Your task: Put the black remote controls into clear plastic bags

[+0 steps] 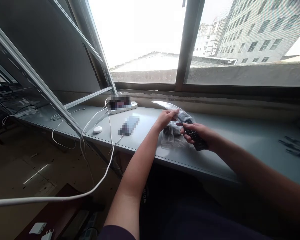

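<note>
My right hand [198,130] is wrapped round a black remote control [193,135] with small buttons, held tilted above the table. A clear plastic bag [173,107] is pinched between the thumb and fingers of my left hand [166,119]. The far end of the remote meets the bag's near edge; how much of it sits inside is hard to make out. Under my hands, clear bags with dark contents [173,135] lie on the grey table [150,143]. What exactly is in them cannot be told.
Several dark elongated things [295,146] lie at the table's right. Further left are a blurred-out device [129,125], a white round object [97,129] and a power strip [125,107]. A white cable [111,133] hangs over the front edge beside a metal frame [37,76].
</note>
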Tool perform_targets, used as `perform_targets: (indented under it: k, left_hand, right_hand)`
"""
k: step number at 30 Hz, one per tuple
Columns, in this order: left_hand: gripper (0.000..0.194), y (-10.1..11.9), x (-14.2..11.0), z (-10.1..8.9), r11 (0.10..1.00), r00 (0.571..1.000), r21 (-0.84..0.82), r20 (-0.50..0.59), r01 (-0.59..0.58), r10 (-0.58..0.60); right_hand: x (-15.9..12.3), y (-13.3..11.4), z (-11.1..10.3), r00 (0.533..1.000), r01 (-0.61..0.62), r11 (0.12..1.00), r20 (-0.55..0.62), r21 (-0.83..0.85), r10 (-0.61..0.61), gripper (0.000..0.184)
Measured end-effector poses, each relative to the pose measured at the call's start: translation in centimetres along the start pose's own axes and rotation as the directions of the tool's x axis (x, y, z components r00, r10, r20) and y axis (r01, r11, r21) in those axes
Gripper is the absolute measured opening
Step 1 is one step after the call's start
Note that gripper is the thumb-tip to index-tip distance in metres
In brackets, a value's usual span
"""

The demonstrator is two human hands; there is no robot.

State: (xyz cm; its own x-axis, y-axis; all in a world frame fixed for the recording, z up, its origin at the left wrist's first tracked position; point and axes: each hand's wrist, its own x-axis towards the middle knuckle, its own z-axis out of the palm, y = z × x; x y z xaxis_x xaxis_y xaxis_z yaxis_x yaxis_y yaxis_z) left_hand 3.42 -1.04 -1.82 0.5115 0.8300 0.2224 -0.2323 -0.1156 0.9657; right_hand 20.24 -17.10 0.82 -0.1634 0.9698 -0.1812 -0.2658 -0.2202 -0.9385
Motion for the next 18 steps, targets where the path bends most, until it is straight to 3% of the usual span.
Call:
perform_targets:
  k: [2, 5, 8, 11, 14, 16, 18]
  left_hand:
    - [0.042, 0.1, 0.4, -0.5, 0.998, 0.983, -0.041, -0.18, -0.037, 0.029]
    - [0.032, 0.5, 0.7, -1.4, 0.994, 0.899, -0.081, -0.437, -0.078, 0.035]
    - [0.03, 0.7, 0.8, -1.8, 0.995, 0.843, -0.085, -0.537, -0.048, -0.005]
    - [0.026, 0.7, 0.5, -1.3, 0.995, 0.89, -0.099, -0.455, -0.024, -0.024]
    - [0.025, 0.5, 0.2, -0.4, 0.993, 0.979, -0.108, -0.2, -0.048, 0.026]
    - [0.032, 0.3, -0.1, 0.1, 0.993, 0.999, -0.105, -0.017, -0.051, 0.049]
    - [0.04, 0.1, -0.3, 0.3, 0.996, 0.996, -0.091, 0.087, -0.024, 0.032]
  right_hand:
    - [-0.1, -0.1, 0.1, 1.0, 0.001, 1.0, -0.001, 0.0, -0.001, 0.021]
    - [-0.2, -0.4, 0.3, 1.0, 0.01, 1.0, -0.022, -0.019, -0.01, 0.018]
    - [-0.1, -0.7, 0.3, 0.992, 0.085, 0.996, -0.09, 0.013, -0.084, 0.019]
    - [-0.1, -1.0, 0.3, 0.984, 0.143, 0.988, -0.113, 0.066, -0.135, 0.021]
    - [-0.2, -1.1, 0.5, 0.983, 0.161, 0.984, -0.102, 0.077, -0.153, 0.027]
    - [-0.3, -1.1, 0.7, 0.982, 0.171, 0.983, -0.098, 0.066, -0.164, 0.028]
    - [-0.4, -1.1, 1.0, 0.979, 0.184, 0.982, -0.098, 0.043, -0.179, 0.027]
